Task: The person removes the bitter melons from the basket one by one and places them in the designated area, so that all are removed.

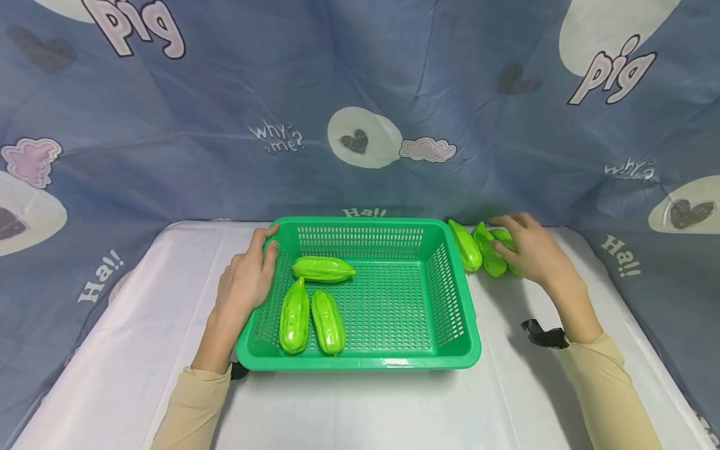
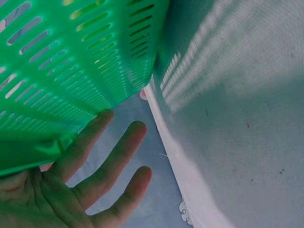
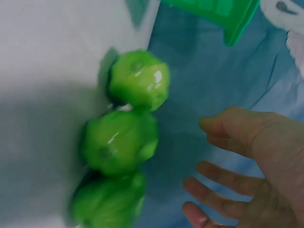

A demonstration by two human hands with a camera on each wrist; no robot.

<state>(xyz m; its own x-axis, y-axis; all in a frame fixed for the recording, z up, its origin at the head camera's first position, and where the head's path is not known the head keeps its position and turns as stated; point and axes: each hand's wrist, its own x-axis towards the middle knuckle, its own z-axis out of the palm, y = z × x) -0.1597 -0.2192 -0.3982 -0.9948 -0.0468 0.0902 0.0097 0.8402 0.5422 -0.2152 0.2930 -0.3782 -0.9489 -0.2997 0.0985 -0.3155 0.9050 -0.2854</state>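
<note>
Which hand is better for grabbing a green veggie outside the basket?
Probably the right hand: it's open and close to the three green veggies outside the basket, while the left hand holds the basket's opposite side.

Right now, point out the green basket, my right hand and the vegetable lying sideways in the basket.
Green basket (image 1: 337,363), head view: on its near rim.
Right hand (image 1: 535,251), head view: on its back.
Sideways vegetable (image 1: 323,269), head view: on its middle.

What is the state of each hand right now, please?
Left hand: holding the basket by its rim.
Right hand: open, holding nothing.
</note>
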